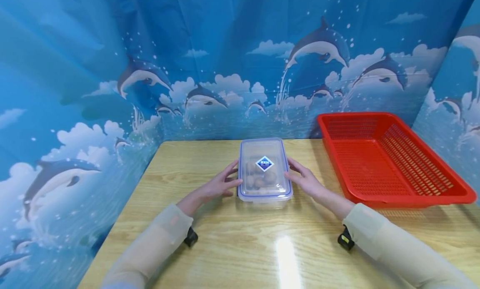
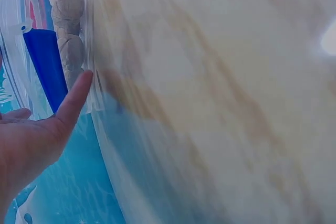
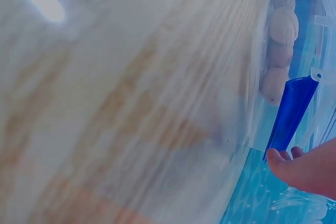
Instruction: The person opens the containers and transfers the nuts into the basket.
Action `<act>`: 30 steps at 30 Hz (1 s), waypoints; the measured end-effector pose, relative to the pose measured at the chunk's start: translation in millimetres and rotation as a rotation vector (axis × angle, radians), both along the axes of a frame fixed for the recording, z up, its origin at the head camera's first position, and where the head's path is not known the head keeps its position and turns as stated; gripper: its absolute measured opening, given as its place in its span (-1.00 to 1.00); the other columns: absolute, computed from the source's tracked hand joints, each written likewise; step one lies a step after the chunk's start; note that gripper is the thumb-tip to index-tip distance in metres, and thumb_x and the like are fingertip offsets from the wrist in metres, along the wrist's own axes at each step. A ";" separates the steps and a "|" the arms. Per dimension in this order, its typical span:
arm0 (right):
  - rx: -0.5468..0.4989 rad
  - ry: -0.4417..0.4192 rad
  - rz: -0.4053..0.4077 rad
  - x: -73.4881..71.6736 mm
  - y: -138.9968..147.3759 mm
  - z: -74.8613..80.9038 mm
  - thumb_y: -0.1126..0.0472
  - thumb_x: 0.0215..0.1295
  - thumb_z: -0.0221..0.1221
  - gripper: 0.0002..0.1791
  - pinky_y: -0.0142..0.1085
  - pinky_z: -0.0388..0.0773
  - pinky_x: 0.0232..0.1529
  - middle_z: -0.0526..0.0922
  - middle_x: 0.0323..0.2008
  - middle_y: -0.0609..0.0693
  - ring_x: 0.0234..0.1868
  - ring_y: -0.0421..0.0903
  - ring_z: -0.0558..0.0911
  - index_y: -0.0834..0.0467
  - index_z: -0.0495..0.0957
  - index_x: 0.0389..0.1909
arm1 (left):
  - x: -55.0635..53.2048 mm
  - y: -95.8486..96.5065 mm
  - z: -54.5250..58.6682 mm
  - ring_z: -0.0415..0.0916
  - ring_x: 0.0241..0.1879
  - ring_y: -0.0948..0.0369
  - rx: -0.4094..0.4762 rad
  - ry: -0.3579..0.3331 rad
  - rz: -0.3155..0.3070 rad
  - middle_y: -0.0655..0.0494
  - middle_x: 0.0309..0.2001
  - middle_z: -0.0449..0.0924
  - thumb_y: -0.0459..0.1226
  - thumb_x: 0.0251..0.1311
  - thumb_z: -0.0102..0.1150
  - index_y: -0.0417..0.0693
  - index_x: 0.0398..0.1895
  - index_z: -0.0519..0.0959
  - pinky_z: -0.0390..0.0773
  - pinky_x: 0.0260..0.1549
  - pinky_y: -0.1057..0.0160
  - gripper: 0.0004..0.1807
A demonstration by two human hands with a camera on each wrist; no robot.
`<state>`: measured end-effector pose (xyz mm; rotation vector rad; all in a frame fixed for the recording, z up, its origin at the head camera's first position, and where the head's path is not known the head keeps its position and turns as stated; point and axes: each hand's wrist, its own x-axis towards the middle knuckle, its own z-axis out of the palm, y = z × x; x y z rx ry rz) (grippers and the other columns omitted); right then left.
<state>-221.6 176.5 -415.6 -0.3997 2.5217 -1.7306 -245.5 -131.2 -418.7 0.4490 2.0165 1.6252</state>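
A clear plastic food box [image 1: 247,155] with a blue-edged lid and a diamond-shaped label sits on the table. Through its wall, round tan walnuts [image 3: 283,27] show in the right wrist view. My left hand [image 1: 219,184] is at the box's left side, fingers extended and touching its edge. On the opposite side, my right hand [image 1: 305,179] rests its spread fingers against the box. A blue latch flap [image 2: 44,61] stands out from the side wall near the left fingers, and another blue flap [image 3: 294,111] is by the right thumb.
At the right of the table stands a red plastic basket [image 1: 339,172] with slotted walls. The wood-grain table [image 1: 225,247] ends at a dolphin-print backdrop [image 1: 232,51] behind and on both sides.
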 end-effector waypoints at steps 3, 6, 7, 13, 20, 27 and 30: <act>0.001 0.008 -0.007 -0.3 -0.2 0.5 0.27 0.41 0.08 -0.33 0.17 0.11 0.33 0.17 0.37 0.42 0.37 0.34 0.15 0.39 0.07 0.44 | 0.0 0.1 0.3 0.05 0.41 -0.14 -0.008 0.032 0.009 -0.13 0.52 -0.13 -0.20 0.38 0.11 0.24 0.57 -0.19 0.36 0.14 -0.21 -0.13; -0.013 0.024 -0.009 0.2 -0.6 1.0 0.29 0.40 0.09 -0.34 0.19 0.12 0.32 0.15 0.38 0.39 0.37 0.35 0.14 0.40 0.08 0.43 | 0.5 0.0 0.6 0.04 0.41 -0.13 -0.009 0.075 0.006 -0.12 0.52 -0.11 -0.19 0.36 0.13 0.26 0.57 -0.19 0.32 0.16 -0.23 -0.12; -0.020 0.030 -0.011 0.6 -1.0 1.4 0.30 0.40 0.09 -0.34 0.19 0.12 0.32 0.15 0.39 0.38 0.37 0.36 0.14 0.41 0.09 0.42 | 0.7 0.0 0.9 0.03 0.42 -0.13 -0.007 0.085 0.004 -0.12 0.52 -0.11 -0.18 0.36 0.14 0.25 0.57 -0.19 0.31 0.16 -0.24 -0.11; -0.053 0.068 -0.025 0.8 -2.7 2.3 0.34 0.37 0.12 -0.33 0.17 0.22 0.28 0.21 0.36 0.39 0.36 0.33 0.19 0.42 0.10 0.41 | 2.8 0.6 4.1 -0.02 0.44 -0.11 0.004 0.131 0.001 -0.09 0.52 -0.13 -0.20 0.35 0.14 0.17 0.57 -0.21 0.26 0.19 -0.24 -0.10; -0.061 0.102 -0.078 0.3 -5.2 5.4 0.42 0.32 0.16 -0.33 -0.26 0.51 0.00 0.54 -0.03 0.41 0.01 0.17 0.52 0.43 0.15 0.39 | 5.2 4.4 7.0 -0.02 0.45 -0.02 0.055 0.195 0.044 -0.03 0.51 -0.05 -0.30 0.30 0.18 0.03 0.57 -0.18 0.10 0.32 -0.13 -0.08; -0.066 0.127 -0.108 0.1 -6.6 8.7 0.44 0.29 0.19 -0.36 -0.40 0.50 -0.11 0.60 -0.22 0.25 -0.18 -0.16 0.53 0.44 0.22 0.36 | 9.5 8.4 10.4 0.03 0.43 -0.05 0.112 0.192 0.135 -0.13 0.45 0.11 -0.39 0.25 0.21 -0.04 0.55 -0.08 0.12 0.32 -0.09 -0.10; -0.090 0.139 -0.109 -0.8 -7.4 10.1 0.46 0.28 0.19 -0.37 -0.44 0.52 -0.16 0.61 -0.27 0.23 -0.26 -0.24 0.54 0.45 0.22 0.35 | 11.8 8.8 12.8 0.08 0.41 -0.06 0.121 0.172 0.174 -0.17 0.41 0.19 -0.40 0.24 0.21 -0.04 0.55 -0.05 0.18 0.30 -0.06 -0.12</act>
